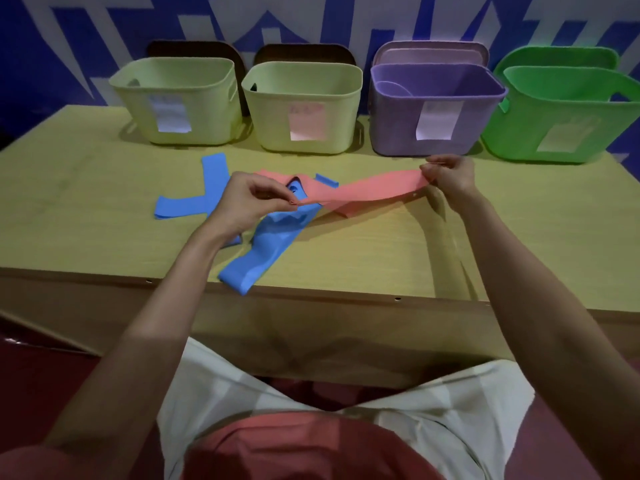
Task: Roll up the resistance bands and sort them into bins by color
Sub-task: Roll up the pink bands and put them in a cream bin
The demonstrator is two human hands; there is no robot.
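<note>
A pink resistance band (374,188) is stretched above the table between my two hands. My left hand (249,199) pinches its left end with thumb and forefinger. My right hand (450,174) pinches its right end. Under it lie blue bands: one long blue band (263,247) runs toward the table's front edge, another blue band (204,195) lies flat to the left, and a small blue piece (327,180) shows behind the pink one. Four bins stand at the back: two yellow bins (180,102) (304,105), a purple bin (433,109) and a green bin (568,116).
Each bin carries a paper label on its front. Lids lean behind the bins against a blue and white wall. The wooden table (346,258) ends near my lap at its front edge.
</note>
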